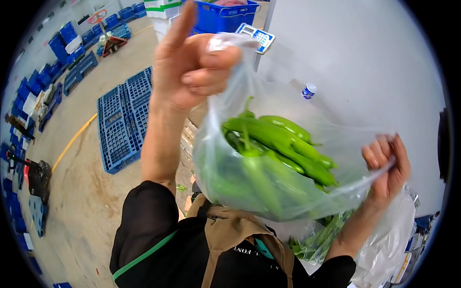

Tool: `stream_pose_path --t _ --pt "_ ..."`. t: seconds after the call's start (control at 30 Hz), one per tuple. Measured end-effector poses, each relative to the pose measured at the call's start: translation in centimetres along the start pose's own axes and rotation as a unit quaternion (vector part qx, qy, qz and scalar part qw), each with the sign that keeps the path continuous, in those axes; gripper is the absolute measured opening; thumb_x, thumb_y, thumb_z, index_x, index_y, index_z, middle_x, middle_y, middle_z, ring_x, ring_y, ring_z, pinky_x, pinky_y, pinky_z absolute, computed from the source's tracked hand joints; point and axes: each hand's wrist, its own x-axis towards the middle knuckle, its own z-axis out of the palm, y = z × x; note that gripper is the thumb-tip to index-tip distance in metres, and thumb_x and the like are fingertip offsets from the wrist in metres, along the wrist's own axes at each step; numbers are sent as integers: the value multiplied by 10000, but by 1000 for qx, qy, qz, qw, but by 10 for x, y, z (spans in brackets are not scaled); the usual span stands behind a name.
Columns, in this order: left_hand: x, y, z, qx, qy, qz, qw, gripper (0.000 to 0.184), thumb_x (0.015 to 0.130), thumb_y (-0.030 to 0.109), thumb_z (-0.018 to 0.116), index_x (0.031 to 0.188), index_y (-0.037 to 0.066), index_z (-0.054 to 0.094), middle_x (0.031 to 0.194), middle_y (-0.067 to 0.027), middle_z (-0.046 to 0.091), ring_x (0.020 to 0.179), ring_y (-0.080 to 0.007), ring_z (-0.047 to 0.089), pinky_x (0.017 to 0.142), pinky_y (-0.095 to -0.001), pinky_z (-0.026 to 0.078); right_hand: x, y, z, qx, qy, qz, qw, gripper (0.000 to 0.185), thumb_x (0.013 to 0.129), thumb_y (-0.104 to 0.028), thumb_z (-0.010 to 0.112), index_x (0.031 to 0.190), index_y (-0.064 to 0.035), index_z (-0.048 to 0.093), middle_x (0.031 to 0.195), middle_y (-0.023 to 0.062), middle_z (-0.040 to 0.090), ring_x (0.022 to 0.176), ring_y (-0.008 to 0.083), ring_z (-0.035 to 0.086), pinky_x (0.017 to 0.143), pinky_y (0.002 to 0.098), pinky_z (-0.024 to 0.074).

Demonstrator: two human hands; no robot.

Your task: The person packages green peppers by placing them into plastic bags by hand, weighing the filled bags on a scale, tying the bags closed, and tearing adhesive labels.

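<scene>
Between my hands hangs a clear plastic bag (216, 173) with long green peppers (283, 139) inside. My left hand (194, 72) grips the bag's upper left edge, its curled fingers closed on the plastic and the index finger pointing up. On the other side, my right hand (386, 165) pinches the opposite edge of the bag and stretches the mouth wide. Several peppers lie across one another in the open bag; those lower down show only blurred through the plastic.
A small blue-and-white cup (309, 90) stands on the pale table (355, 53). Behind the bag are a digital scale (259, 37) and a blue crate (225, 17). Blue pallets (125, 120) lie on the floor at left. Bagged greens (319, 240) sit below my right arm.
</scene>
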Motion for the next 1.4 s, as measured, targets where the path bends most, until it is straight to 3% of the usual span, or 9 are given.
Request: stream_pose_path --t 0.1,0.17,0.23,0.4,0.53,0.77,0.97,1.1,1.4 --pt "-37 24 -38 -13 57 68 996 957 887 565 437 1329 -195 62 643 -10 407 333 -15 278 303 -184 237 53 32 25 -27 31 62 997 167 884 -101 519 727 -86 464 561 -10 319 509 113 317 534 299 301" --pt "-55 29 -70 -12 83 101 991 875 886 599 391 1243 -195 306 663 -9 427 329 -12 259 303 -161 215 94 66 30 -84 1 89 992 167 870 -129 552 728 -85 476 569 1 383 515 117 369 548 306 346" --pt "-48 98 -83 107 126 56 985 839 893 588 387 1234 -177 337 639 -2 422 326 -11 245 299 -162 199 140 122 31 -2 -37 48 998 170 857 -134 573 722 -80 485 574 9 425 525 129 435 569 330 414" --pt "-81 88 -196 88 308 52 946 696 914 545 381 1218 -77 447 557 33 384 323 -9 212 297 -161 152 237 216 17 -45 53 164 984 113 833 -80 587 753 -50 513 598 28 488 521 142 486 583 369 469" --pt "-80 104 -289 105 398 -14 911 426 910 463 473 1010 54 539 544 20 415 344 -28 239 322 -184 161 310 293 -21 -66 104 173 977 69 833 -60 574 802 -9 539 626 41 510 519 140 490 561 345 468" --pt "-87 44 -444 125 482 -111 860 274 886 321 583 738 136 445 524 37 392 413 -52 276 415 -238 228 376 400 -99 -170 169 232 943 75 830 -36 556 864 27 578 728 71 575 570 153 529 517 292 467" --pt "-108 -40 -548 144 548 -239 789 156 903 167 543 788 82 481 546 27 391 431 -75 291 433 -241 254 369 499 -186 -299 245 319 865 145 797 -45 598 916 34 617 849 77 632 659 167 581 576 308 470" --pt "-104 -67 -566 88 577 -211 784 169 898 154 551 766 67 494 541 10 416 411 -88 308 450 -260 294 350 532 -248 -177 328 320 871 98 782 -34 605 861 17 628 787 66 627 658 162 571 599 305 450" --pt "-103 -64 -566 112 574 -165 794 190 927 213 501 793 78 515 504 -1 422 386 -107 352 400 -259 278 350 510 -234 -282 290 301 864 113 783 -87 637 865 -8 635 781 56 629 661 148 557 584 302 439"
